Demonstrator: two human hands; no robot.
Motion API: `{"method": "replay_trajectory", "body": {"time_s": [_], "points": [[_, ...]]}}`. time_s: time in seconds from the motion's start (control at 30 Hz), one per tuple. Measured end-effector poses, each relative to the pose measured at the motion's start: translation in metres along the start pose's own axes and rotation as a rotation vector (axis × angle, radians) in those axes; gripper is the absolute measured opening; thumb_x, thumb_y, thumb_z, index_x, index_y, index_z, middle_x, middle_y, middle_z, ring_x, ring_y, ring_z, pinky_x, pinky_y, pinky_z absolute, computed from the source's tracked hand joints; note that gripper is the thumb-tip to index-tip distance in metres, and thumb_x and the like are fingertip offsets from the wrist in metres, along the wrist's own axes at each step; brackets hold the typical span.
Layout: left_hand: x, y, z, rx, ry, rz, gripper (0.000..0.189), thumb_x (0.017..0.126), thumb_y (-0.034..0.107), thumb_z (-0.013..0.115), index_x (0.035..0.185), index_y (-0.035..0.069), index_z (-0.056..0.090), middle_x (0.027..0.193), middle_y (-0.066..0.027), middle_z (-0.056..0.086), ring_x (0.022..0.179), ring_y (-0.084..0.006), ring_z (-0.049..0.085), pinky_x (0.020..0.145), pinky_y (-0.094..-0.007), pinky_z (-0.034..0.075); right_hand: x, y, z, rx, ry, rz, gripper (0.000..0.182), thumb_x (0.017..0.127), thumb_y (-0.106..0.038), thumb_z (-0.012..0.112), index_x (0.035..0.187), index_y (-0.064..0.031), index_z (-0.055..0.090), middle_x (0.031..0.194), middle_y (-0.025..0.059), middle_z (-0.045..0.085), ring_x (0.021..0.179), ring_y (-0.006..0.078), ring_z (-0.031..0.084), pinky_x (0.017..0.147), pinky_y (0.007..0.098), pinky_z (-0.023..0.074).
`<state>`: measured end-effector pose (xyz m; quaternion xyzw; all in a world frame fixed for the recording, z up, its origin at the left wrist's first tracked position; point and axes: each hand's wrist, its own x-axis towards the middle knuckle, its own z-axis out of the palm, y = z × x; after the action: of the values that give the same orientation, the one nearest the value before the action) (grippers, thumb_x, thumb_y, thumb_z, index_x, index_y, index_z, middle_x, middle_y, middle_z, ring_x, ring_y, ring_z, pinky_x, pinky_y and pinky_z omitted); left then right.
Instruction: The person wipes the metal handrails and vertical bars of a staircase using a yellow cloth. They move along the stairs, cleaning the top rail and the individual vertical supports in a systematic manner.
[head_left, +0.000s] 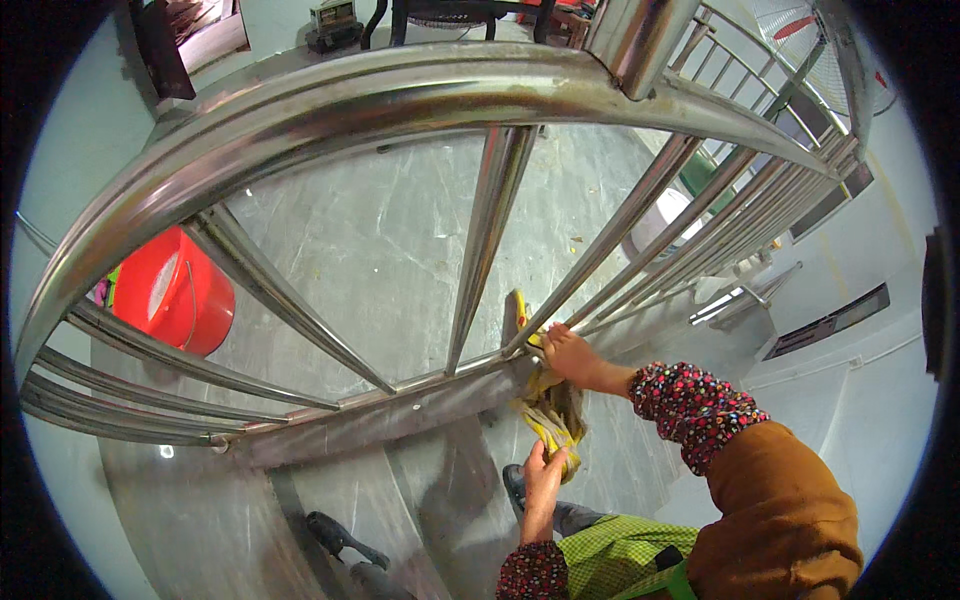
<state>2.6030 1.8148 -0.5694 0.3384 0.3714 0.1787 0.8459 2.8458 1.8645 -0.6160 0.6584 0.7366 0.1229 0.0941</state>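
Observation:
A yellow and grey cloth (555, 420) hangs between my two hands beside the foot of a stainless steel railing (491, 247). My left hand (544, 480) grips its lower end, below the railing's bottom rail. My right hand (574, 356) is higher up, at the bottom rail near the base of an upright bar, with its fingers closed on the cloth. Part of the cloth passes through to the far side of the bars and lies by the floor edge there. The fingertips of my right hand are partly hidden.
Stone steps (450, 495) lie under me, with my shoes on them. Beyond the bars at left stands a red bucket (202, 300). A whitish tub (664, 225) stands behind the bars at right. A fan (795, 37) is at upper right, and the thick handrail (420, 94) curves across the view.

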Motion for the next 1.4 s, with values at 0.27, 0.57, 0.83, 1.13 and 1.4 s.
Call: {"method": "replay_trajectory", "body": {"time_s": [0.27, 0.57, 0.83, 1.13, 1.4], "points": [[0.004, -0.026, -0.012, -0.035, 0.062, 0.000, 0.027, 0.085, 0.005, 0.055, 0.111, 0.000, 0.053, 0.100, -0.0029, 0.059, 0.088, -0.0114, 0.055, 0.077, -0.0249, 0.043, 0.039, -0.043, 0.002, 0.369, 0.029, 0.292, 0.051, 0.066, -0.025, 0.065, 0.107, 0.0028, 0.053, 0.110, 0.0194, 0.053, 0.112, 0.0345, 0.046, 0.100, 0.0499, 0.0307], [0.017, 0.022, -0.028, 0.038, 0.129, 0.004, 0.025, 0.083, 0.007, 0.059, 0.107, 0.000, 0.056, 0.095, -0.0027, 0.061, 0.085, -0.0105, 0.055, 0.076, -0.0258, 0.044, 0.101, 0.015, -0.020, 0.821, -0.658, -0.013, 0.049, 0.065, -0.032, 0.074, 0.109, -0.0147, 0.060, 0.097, 0.0103, 0.064, 0.091, 0.0264, 0.060, 0.080, 0.0414, 0.0440], [0.016, 0.042, -0.052, 0.098, 0.266, 0.102, 0.021, 0.089, 0.010, 0.054, 0.106, -0.002, 0.058, 0.094, -0.0019, 0.060, 0.082, -0.0088, 0.054, 0.073, -0.0234, 0.044, 0.019, -0.034, 0.041, 0.224, 0.464, 0.282, 0.045, 0.071, -0.017, 0.059, 0.114, -0.0027, 0.054, 0.113, 0.0130, 0.057, 0.103, 0.0295, 0.055, 0.091, 0.0420, 0.0403], [0.054, 0.064, -0.072, 0.405, 0.344, 0.361, 0.026, 0.090, 0.012, 0.051, 0.107, -0.007, 0.056, 0.093, -0.0075, 0.061, 0.082, -0.0134, 0.053, 0.076, -0.0283, 0.043, -0.080, -0.087, -0.014, 1.480, -0.072, 1.084, 0.025, 0.082, -0.015, 0.060, 0.101, 0.0010, 0.062, 0.088, 0.0110, 0.066, 0.075, 0.0200, 0.062, 0.065, 0.0323, 0.0491], [0.105, 0.065, -0.042, 1.112, 0.365, 0.523, 0.042, 0.082, 0.004, 0.057, 0.122, -0.004, 0.048, 0.121, -0.0166, 0.054, 0.110, -0.0290, 0.051, 0.095, -0.0335, 0.038, -0.054, -0.116, -0.009, 1.515, 0.950, 1.580, 0.032, 0.076, -0.010, 0.068, 0.104, 0.0030, 0.058, 0.100, 0.0109, 0.064, 0.093, 0.0221, 0.059, 0.082, 0.0337, 0.0460]]}}
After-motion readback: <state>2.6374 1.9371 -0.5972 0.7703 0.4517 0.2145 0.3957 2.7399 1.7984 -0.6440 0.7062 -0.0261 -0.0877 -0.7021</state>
